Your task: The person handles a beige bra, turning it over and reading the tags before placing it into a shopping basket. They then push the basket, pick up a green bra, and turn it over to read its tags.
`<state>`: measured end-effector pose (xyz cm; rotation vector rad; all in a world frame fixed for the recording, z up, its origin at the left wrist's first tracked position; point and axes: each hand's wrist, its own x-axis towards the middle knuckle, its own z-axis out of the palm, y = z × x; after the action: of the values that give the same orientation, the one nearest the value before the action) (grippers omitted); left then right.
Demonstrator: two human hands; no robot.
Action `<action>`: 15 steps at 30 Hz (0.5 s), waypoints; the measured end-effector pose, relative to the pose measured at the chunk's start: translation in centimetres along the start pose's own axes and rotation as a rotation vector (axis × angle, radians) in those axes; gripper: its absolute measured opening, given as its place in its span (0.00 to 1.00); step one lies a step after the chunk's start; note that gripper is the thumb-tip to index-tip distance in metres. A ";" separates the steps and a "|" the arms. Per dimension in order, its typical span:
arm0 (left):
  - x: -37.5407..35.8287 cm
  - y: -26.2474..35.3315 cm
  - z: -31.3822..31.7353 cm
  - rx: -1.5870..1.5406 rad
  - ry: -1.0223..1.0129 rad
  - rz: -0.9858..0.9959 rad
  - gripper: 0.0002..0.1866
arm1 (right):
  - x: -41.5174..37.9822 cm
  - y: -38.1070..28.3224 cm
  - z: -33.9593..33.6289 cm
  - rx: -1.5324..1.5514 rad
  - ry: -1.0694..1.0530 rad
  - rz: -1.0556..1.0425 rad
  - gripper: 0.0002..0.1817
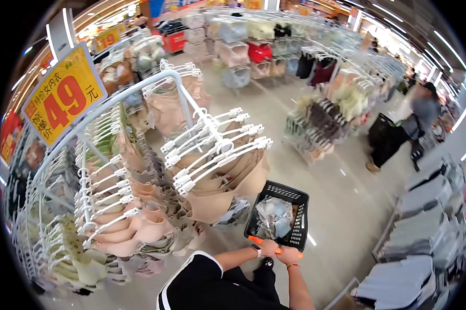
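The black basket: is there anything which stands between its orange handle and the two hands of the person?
Nothing visible stands between them: the left hand and right hand are both closed around the orange handle, at the near side of the black basket.

Two hands (289, 255), one orange-handled basket (288, 191)

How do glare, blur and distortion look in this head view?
Head view: fisheye edges with black corners; head view: bright glare streaks on the glossy pale floor; head view: the distant person in black trousers is blurred, while the black perforated plastic basket looks crisper.
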<state>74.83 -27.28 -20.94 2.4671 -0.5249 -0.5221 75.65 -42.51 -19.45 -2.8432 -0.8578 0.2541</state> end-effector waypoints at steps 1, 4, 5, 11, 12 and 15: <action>1.3 -0.2 -0.4 0.007 0.000 -0.038 0.10 | 1.4 1.2 -0.4 0.007 0.003 -0.029 0.13; 5.4 -0.4 -2.7 -0.006 0.036 -0.181 0.11 | 5.8 4.7 -2.2 0.009 -0.045 -0.090 0.13; 6.7 -0.5 -3.7 -0.021 0.048 -0.205 0.11 | 7.4 6.0 -2.3 0.018 -0.034 -0.125 0.13; 13.8 -2.3 -7.5 -0.092 0.114 -0.368 0.11 | 16.6 10.7 -5.6 -0.040 -0.232 -0.258 0.13; 14.6 -2.9 -8.1 -0.097 0.116 -0.386 0.12 | 18.2 11.2 -5.9 -0.035 -0.224 -0.272 0.13; 17.2 -4.8 -9.1 -0.114 0.198 -0.426 0.12 | 21.9 12.2 -7.0 -0.028 -0.217 -0.305 0.13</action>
<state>94.87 -27.63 -21.02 2.4876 0.1124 -0.4475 101.56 -41.01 -17.67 -2.6912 -1.3298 0.5183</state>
